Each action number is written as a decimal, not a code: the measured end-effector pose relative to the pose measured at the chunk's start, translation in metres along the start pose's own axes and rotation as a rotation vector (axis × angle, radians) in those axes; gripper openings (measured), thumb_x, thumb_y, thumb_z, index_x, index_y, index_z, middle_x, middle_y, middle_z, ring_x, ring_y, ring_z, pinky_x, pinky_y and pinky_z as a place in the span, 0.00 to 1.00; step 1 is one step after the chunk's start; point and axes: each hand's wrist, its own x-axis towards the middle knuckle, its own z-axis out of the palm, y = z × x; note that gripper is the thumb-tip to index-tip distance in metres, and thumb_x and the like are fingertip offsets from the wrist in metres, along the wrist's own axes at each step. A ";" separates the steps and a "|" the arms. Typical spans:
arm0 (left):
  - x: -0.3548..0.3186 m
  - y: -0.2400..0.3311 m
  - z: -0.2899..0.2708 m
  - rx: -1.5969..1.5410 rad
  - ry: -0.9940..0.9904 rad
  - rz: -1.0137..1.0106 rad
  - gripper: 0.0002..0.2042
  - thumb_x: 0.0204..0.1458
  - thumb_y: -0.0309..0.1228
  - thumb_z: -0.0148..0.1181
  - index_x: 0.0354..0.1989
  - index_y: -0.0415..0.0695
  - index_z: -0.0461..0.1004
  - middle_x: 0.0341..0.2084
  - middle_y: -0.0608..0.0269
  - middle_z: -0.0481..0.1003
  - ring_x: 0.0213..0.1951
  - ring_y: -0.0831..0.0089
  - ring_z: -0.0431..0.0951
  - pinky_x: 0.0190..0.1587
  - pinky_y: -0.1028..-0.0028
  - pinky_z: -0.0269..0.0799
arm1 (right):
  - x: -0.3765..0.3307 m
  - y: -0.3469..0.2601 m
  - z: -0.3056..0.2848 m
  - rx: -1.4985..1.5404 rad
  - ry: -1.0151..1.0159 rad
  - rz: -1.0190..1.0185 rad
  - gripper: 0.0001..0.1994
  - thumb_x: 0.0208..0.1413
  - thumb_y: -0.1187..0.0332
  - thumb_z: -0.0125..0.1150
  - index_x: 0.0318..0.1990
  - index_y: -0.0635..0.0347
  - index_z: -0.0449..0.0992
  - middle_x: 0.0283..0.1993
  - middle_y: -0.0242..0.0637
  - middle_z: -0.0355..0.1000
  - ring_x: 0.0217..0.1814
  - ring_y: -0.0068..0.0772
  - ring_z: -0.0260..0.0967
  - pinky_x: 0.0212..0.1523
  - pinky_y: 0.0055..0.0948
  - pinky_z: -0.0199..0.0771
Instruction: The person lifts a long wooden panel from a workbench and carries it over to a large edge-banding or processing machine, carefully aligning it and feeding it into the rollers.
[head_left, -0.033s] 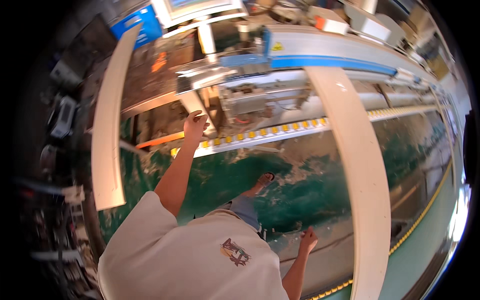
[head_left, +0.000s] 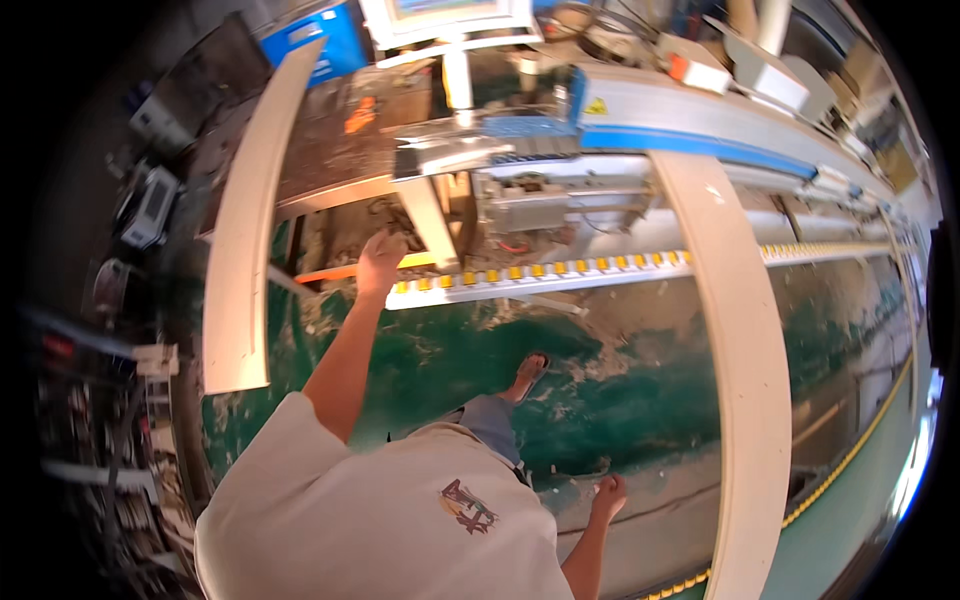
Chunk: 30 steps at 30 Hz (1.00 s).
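My left hand (head_left: 382,258) is raised in front of the wooden workbench (head_left: 395,100), fingers loosely bent and slightly blurred, with nothing visible in them. To its left a long pale wooden board (head_left: 245,220) slopes from the bench toward me, apart from the hand. My right hand (head_left: 609,495) hangs low at my right side, its fingers curled in and nothing visible in them. Beyond it, on the right, another long pale board (head_left: 745,350) spans from the blue-and-grey machine beam (head_left: 690,125) toward me, not touched by the hand.
A white rail with yellow rollers (head_left: 540,270) runs across ahead, low over the green, dust-strewn floor (head_left: 450,350). A second yellow-roller rail (head_left: 850,450) lies at right. A screen (head_left: 450,15) and a blue box (head_left: 315,40) stand behind the bench. Cluttered shelving (head_left: 100,440) fills the left.
The surroundings have shifted right in the view as my head turned. My left hand's fingers look more curled in; my right hand has moved slightly left and down in the picture.
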 end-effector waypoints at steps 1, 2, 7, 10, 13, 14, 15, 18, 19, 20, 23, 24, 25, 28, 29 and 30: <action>-0.002 -0.028 -0.082 0.353 0.071 -0.095 0.28 0.57 0.48 0.66 0.60 0.42 0.76 0.41 0.55 0.82 0.42 0.63 0.83 0.43 0.62 0.77 | -0.021 0.037 0.031 0.076 -0.024 -0.083 0.19 0.62 0.59 0.63 0.46 0.71 0.79 0.36 0.43 0.80 0.32 0.34 0.77 0.35 0.34 0.76; -0.006 -0.033 -0.111 0.251 0.106 -0.212 0.26 0.58 0.53 0.63 0.51 0.42 0.83 0.38 0.52 0.83 0.39 0.63 0.84 0.43 0.62 0.76 | -0.021 0.108 0.037 -0.128 0.060 -0.274 0.19 0.61 0.59 0.62 0.47 0.69 0.79 0.36 0.43 0.79 0.33 0.35 0.77 0.36 0.38 0.76; -0.018 -0.124 -0.250 0.093 0.221 -0.245 0.22 0.57 0.44 0.68 0.52 0.39 0.80 0.35 0.55 0.84 0.37 0.70 0.85 0.41 0.67 0.78 | -0.099 0.188 0.073 -1.297 -0.838 0.151 0.25 0.66 0.46 0.44 0.67 0.37 0.71 0.67 0.33 0.73 0.68 0.48 0.68 0.71 0.54 0.60; -0.015 -0.184 -0.364 0.514 0.368 -0.089 0.24 0.57 0.35 0.66 0.61 0.39 0.73 0.46 0.48 0.80 0.49 0.60 0.80 0.49 0.62 0.76 | -0.148 0.170 0.088 -1.247 -0.996 -0.093 0.29 0.63 0.41 0.47 0.67 0.41 0.71 0.68 0.35 0.70 0.68 0.47 0.68 0.71 0.57 0.58; -0.025 -0.285 -0.537 0.411 0.184 0.143 0.17 0.67 0.38 0.53 0.54 0.38 0.79 0.43 0.50 0.83 0.40 0.65 0.83 0.41 0.68 0.80 | -0.164 0.119 0.147 -1.158 -0.819 -0.348 0.18 0.56 0.51 0.59 0.49 0.47 0.80 0.53 0.41 0.77 0.54 0.47 0.76 0.52 0.50 0.72; -0.024 -0.308 -0.492 0.645 0.201 -0.015 0.18 0.66 0.40 0.54 0.52 0.37 0.80 0.41 0.48 0.83 0.39 0.60 0.83 0.43 0.63 0.80 | -0.175 0.111 0.114 -1.171 -0.637 -0.300 0.12 0.52 0.57 0.64 0.40 0.50 0.84 0.45 0.43 0.81 0.47 0.47 0.80 0.41 0.47 0.79; -0.011 -0.330 -0.534 0.687 0.256 0.072 0.21 0.67 0.43 0.53 0.53 0.36 0.80 0.41 0.47 0.83 0.40 0.53 0.83 0.47 0.61 0.79 | -0.165 0.116 0.128 -1.118 -0.429 -0.474 0.08 0.51 0.60 0.62 0.34 0.50 0.82 0.39 0.42 0.80 0.44 0.48 0.80 0.39 0.49 0.79; 0.031 -0.344 -0.543 1.091 0.072 -0.271 0.27 0.69 0.48 0.48 0.62 0.35 0.72 0.54 0.43 0.77 0.53 0.49 0.79 0.57 0.56 0.75 | -0.198 0.037 0.165 -0.194 -0.150 0.177 0.11 0.55 0.61 0.61 0.38 0.54 0.84 0.37 0.42 0.81 0.40 0.43 0.80 0.41 0.44 0.79; 0.040 -0.356 -0.529 1.054 0.052 -0.280 0.27 0.70 0.48 0.48 0.62 0.35 0.72 0.54 0.43 0.77 0.54 0.49 0.78 0.57 0.56 0.74 | -0.218 0.033 0.167 -0.083 -0.058 0.160 0.12 0.55 0.60 0.61 0.40 0.55 0.84 0.36 0.41 0.82 0.38 0.42 0.80 0.40 0.43 0.79; 0.052 -0.368 -0.523 1.023 0.034 -0.277 0.28 0.70 0.48 0.48 0.63 0.35 0.71 0.55 0.43 0.76 0.54 0.49 0.78 0.57 0.56 0.74 | -0.242 0.028 0.182 0.025 0.015 0.126 0.13 0.56 0.59 0.62 0.41 0.56 0.85 0.36 0.40 0.82 0.37 0.41 0.80 0.39 0.42 0.79; 0.086 -0.399 -0.541 0.942 -0.012 -0.242 0.28 0.70 0.49 0.47 0.64 0.34 0.70 0.56 0.43 0.75 0.55 0.49 0.77 0.58 0.55 0.73 | -0.327 -0.026 0.250 0.264 0.004 0.185 0.14 0.58 0.58 0.62 0.42 0.57 0.84 0.34 0.38 0.82 0.34 0.37 0.81 0.35 0.40 0.79; 0.093 -0.408 -0.535 0.906 -0.062 -0.235 0.28 0.70 0.49 0.47 0.64 0.34 0.69 0.56 0.42 0.75 0.56 0.48 0.76 0.58 0.54 0.73 | -0.354 -0.021 0.273 0.314 -0.083 0.255 0.14 0.60 0.58 0.62 0.43 0.57 0.84 0.35 0.37 0.82 0.34 0.34 0.81 0.34 0.38 0.79; 0.100 -0.414 -0.531 0.875 -0.105 -0.236 0.29 0.70 0.49 0.47 0.64 0.34 0.69 0.57 0.42 0.74 0.56 0.48 0.76 0.59 0.54 0.73 | -0.378 -0.013 0.299 0.363 -0.177 0.315 0.14 0.61 0.58 0.61 0.43 0.57 0.83 0.36 0.36 0.83 0.34 0.32 0.81 0.34 0.37 0.79; 0.111 -0.424 -0.540 0.760 -0.163 -0.253 0.29 0.70 0.50 0.46 0.65 0.34 0.68 0.58 0.42 0.73 0.58 0.48 0.75 0.60 0.53 0.72 | -0.450 -0.023 0.370 0.065 -0.539 0.181 0.13 0.61 0.59 0.62 0.44 0.57 0.83 0.36 0.35 0.83 0.33 0.28 0.80 0.34 0.31 0.80; 0.112 -0.427 -0.543 0.723 -0.176 -0.260 0.30 0.70 0.50 0.46 0.66 0.34 0.67 0.59 0.42 0.73 0.58 0.48 0.75 0.60 0.53 0.72 | -0.474 -0.024 0.399 -0.051 -0.557 -0.001 0.12 0.60 0.59 0.63 0.43 0.57 0.83 0.34 0.35 0.82 0.33 0.28 0.80 0.34 0.30 0.80; 0.117 -0.429 -0.550 0.672 -0.175 -0.271 0.30 0.70 0.50 0.46 0.66 0.34 0.67 0.59 0.42 0.72 0.59 0.47 0.74 0.60 0.53 0.72 | -0.496 -0.039 0.421 0.046 -0.588 0.003 0.12 0.59 0.59 0.64 0.43 0.57 0.83 0.32 0.35 0.82 0.33 0.28 0.80 0.34 0.30 0.80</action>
